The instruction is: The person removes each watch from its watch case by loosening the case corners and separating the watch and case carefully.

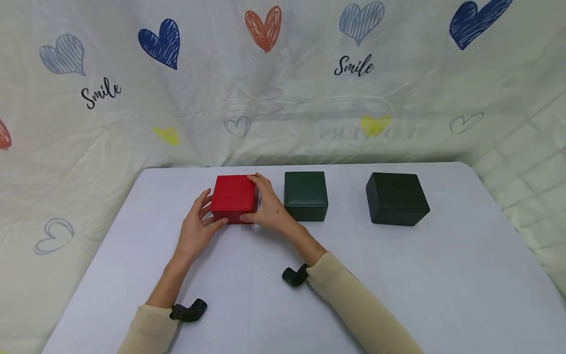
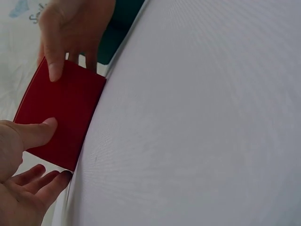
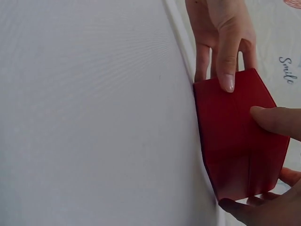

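Note:
A red box (image 1: 233, 193) with a lid seam sits upright on the white table, toward its far left. My left hand (image 1: 195, 231) holds it from the left, thumb on the front face and fingers along the left side. From the right, my right hand (image 1: 273, 210) grips the same box, with its thumb on the front and a finger over the top right edge. In the left wrist view, both thumbs press the front of the red box (image 2: 70, 101). The right wrist view shows the front and one side of the red box (image 3: 235, 125) between the hands.
A dark green box (image 1: 305, 191) stands just right of my right hand. Farther right is a black box (image 1: 395, 196), turned at a slight angle. White cloth covers the table (image 1: 247, 295), and a backdrop (image 1: 292, 83) printed with hearts hangs behind its far edge.

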`<state>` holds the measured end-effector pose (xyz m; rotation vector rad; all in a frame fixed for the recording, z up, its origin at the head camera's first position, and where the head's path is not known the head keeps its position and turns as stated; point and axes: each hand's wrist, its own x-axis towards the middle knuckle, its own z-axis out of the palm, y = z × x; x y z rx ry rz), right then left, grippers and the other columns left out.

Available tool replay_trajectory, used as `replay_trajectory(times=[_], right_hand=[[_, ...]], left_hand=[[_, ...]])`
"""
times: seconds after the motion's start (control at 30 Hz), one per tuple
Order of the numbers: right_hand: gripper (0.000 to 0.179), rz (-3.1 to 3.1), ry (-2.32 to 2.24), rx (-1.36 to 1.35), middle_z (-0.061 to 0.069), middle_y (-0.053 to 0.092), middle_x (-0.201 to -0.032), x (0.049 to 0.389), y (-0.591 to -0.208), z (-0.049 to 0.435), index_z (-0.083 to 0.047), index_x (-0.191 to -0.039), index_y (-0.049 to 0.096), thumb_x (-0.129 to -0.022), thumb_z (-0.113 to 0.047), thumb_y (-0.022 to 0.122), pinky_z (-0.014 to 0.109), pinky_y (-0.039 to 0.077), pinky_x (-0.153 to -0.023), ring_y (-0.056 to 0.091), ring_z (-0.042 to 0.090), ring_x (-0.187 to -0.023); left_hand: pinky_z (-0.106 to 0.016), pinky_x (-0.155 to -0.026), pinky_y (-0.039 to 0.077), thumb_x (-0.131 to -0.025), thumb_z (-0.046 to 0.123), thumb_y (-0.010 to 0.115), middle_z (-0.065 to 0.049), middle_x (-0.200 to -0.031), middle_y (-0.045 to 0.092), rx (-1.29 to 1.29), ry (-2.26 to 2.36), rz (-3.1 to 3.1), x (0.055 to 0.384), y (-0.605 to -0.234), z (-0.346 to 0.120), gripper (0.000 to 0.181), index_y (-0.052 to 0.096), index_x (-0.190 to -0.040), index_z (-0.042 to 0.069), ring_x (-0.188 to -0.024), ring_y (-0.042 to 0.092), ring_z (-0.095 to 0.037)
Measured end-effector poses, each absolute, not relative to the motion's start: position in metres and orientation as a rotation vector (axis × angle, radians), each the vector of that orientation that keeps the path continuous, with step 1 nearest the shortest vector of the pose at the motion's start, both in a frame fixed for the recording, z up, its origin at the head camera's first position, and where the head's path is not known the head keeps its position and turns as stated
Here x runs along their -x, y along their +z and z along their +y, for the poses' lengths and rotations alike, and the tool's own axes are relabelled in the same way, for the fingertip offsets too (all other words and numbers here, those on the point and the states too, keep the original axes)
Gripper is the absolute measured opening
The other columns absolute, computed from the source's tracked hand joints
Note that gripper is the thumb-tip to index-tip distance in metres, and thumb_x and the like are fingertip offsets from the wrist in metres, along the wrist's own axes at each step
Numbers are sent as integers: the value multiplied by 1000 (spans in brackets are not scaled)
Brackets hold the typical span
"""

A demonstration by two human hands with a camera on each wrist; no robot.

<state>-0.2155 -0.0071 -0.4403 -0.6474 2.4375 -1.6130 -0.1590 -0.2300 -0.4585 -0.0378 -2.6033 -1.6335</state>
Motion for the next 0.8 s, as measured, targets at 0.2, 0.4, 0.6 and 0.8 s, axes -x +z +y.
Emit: replay_trajectory(times=[0.2,0.4,0.6,0.8], right_hand=[[96,2419,-1651,658,11,23,-171,218,-445,-8,-14,-159,33,-79,-9,87,52,51,-114,27,30,-157],[102,2384,-1712,662,11,34,-164,219,-449,-10,-11,-161,27,-79,-7,87,50,52,-113,37,29,-151],[106,2385,-1739,632,11,37,-163,217,-451,-12,-9,-163,22,-79,-8,87,50,51,-114,38,28,-151],[106,2383,-1757,636,12,37,-163,217,-451,-10,-7,-163,22,-79,-8,87,51,51,-114,38,29,-151]], left_hand=[[-38,-105,55,-92,6,79,-11,-163,42,90,-1629,-2603,160,-461,-232,92,27,-166,23,-142,54,-34],[-32,-102,57,-90,4,80,-16,-156,50,110,-1640,-2582,158,-463,-234,93,30,-165,24,-130,64,-35],[-31,-98,58,-86,4,84,-13,-153,55,96,-1641,-2540,159,-464,-234,93,37,-162,33,-128,66,-33],[-29,-96,58,-85,7,85,-13,-155,56,46,-1623,-2543,160,-466,-233,93,39,-161,36,-127,68,-33]])
